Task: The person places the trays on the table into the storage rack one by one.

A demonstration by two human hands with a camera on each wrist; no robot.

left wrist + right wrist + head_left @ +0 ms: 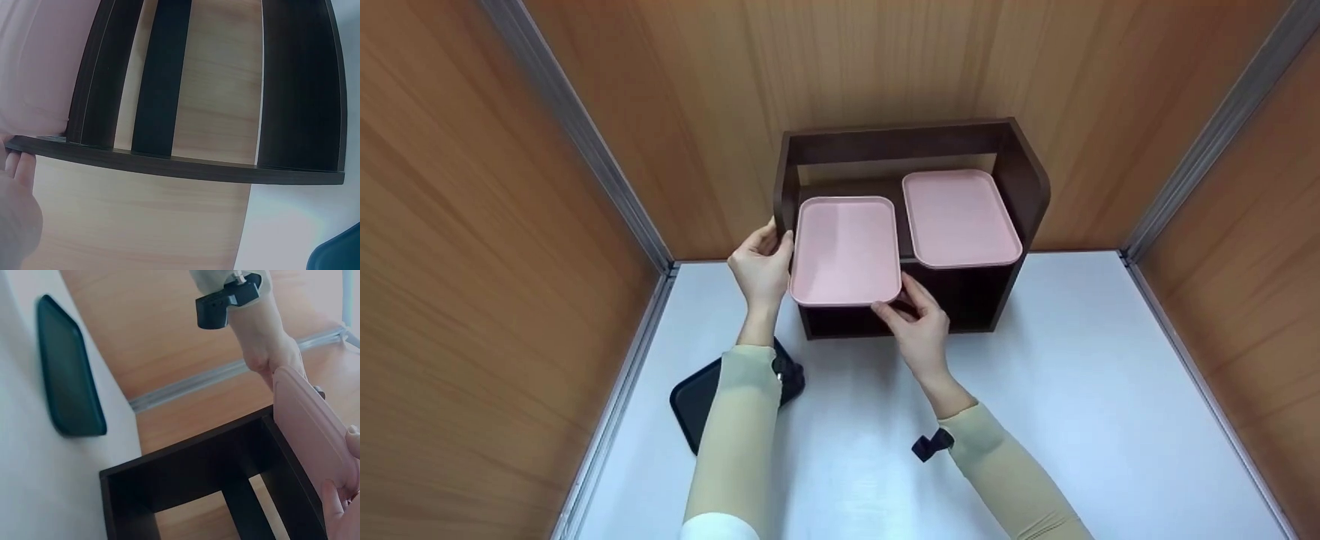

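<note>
A pink tray (846,247) lies on the left of the top board of a dark brown wooden shelf (1024,180). My left hand (780,246) holds the tray's left edge, close to the shelf's side panel. My right hand (897,301) pinches its front right corner. In the right wrist view the pink tray (312,422) shows edge-on, my left hand (275,354) at its far end and my right fingers (337,506) at the near end. A second pink tray (960,217) lies further back on the right. The left wrist view shows the shelf (169,163) from close up.
The shelf stands at the back of a white table (1072,390), against wooden walls that close in three sides. A dark tray (697,401) lies flat on the table at the front left, partly under my left forearm. The same dark tray (70,377) appears in the right wrist view.
</note>
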